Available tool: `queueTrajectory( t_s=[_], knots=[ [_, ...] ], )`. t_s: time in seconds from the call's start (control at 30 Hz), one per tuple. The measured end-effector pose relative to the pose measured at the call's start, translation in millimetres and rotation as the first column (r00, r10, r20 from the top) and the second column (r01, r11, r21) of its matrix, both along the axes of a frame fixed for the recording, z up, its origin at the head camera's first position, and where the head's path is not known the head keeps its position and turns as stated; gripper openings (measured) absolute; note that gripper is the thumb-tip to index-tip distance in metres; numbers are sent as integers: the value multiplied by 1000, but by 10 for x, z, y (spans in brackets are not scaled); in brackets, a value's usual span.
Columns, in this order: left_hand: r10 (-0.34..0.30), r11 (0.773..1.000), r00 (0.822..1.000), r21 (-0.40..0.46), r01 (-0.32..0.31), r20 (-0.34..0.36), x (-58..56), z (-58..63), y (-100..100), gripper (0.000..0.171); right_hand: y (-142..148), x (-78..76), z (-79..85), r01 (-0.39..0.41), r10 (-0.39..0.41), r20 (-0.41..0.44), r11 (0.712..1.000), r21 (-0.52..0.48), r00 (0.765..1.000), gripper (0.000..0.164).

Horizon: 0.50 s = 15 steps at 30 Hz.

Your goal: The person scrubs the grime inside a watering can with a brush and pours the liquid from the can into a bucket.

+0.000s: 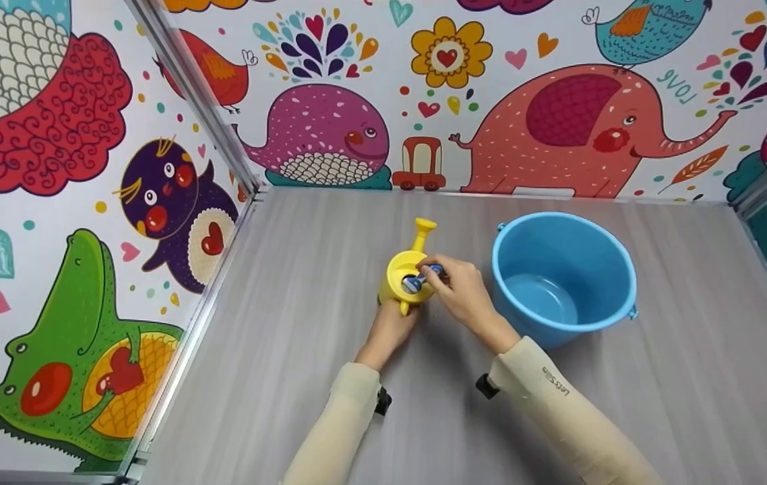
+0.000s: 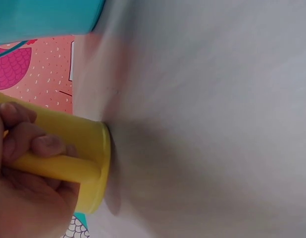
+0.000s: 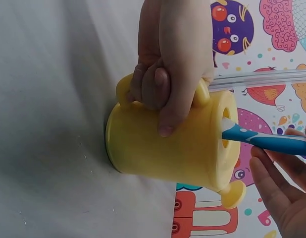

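Observation:
A yellow watering can (image 1: 394, 268) stands upright on the grey table, its spout toward the back wall. My left hand (image 1: 391, 329) grips the can's handle, fingers curled round it, as the left wrist view shows. Above the can's top opening, my right hand (image 1: 466, 293) pinches a blue and white toothbrush (image 3: 272, 143) by its handle. The brush head points down into the opening; in the right wrist view its tip is hidden inside the rim.
Close by on the right stands a large light-blue bucket (image 1: 562, 330), with nothing visible inside. Walls printed with cartoon animals (image 1: 559, 135) close off the table's back and left side, meeting at a metal corner rail (image 1: 215, 128).

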<state>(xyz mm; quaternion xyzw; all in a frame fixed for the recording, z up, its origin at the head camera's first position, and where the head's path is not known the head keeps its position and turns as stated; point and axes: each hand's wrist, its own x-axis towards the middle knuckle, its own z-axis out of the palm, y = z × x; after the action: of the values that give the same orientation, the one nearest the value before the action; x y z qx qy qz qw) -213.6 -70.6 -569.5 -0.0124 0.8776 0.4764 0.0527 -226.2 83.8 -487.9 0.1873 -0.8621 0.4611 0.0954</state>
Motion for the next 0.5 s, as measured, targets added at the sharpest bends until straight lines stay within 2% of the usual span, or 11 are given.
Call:
queueTrajectory(
  t_s=[0.2,0.5],
  knots=[
    [-1,1000,999,4,1,-40,3,14,-3,23,-1,8,41,-7,7,4,1000,-7,1000,22],
    [-2,1000,1000,28,3,-26,8,-2,-9,24,34,15,88,-75,75,46,997,-6,996,24]
  ],
)
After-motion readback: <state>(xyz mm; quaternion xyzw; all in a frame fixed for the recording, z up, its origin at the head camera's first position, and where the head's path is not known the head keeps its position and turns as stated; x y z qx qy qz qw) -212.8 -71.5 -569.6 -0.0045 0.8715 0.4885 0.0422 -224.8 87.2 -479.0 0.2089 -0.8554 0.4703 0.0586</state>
